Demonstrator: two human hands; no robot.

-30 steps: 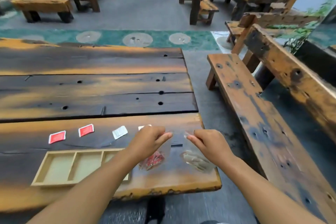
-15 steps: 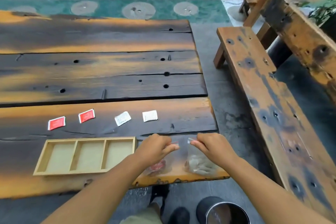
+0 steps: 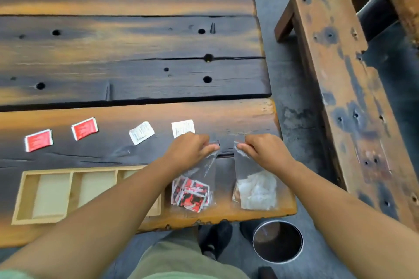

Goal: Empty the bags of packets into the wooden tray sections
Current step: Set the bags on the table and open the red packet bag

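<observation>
You had barely begun, as far as I could judge. The wooden tray [image 3: 45, 218] lay along the near edge of the surface [image 3: 136, 41], towards its left. The two sections in plain view held nothing, and your left forearm covered much of the third. Both bags were full and lay flat by the near right corner. The bag of red packets [image 3: 192, 192] was just right of the tray, and the bag of white packets [image 3: 256, 190] lay beside it, nearest the right edge. So both bags were left to open and tip out.

Four loose packets sat in a row beyond the tray: two red packets [image 3: 38, 140] and two white packets [image 3: 141, 133].

Your left hand [image 3: 190, 149] reached over the tray's right end, its fingers [image 3: 210, 148] pinched on the top of the red bag. Your right hand [image 3: 265, 152] mirrored it, its fingers [image 3: 241, 148] clamped on the mouth of the white bag. Both arms were stretched forward, knuckles up, with the hands near each other but apart.
</observation>
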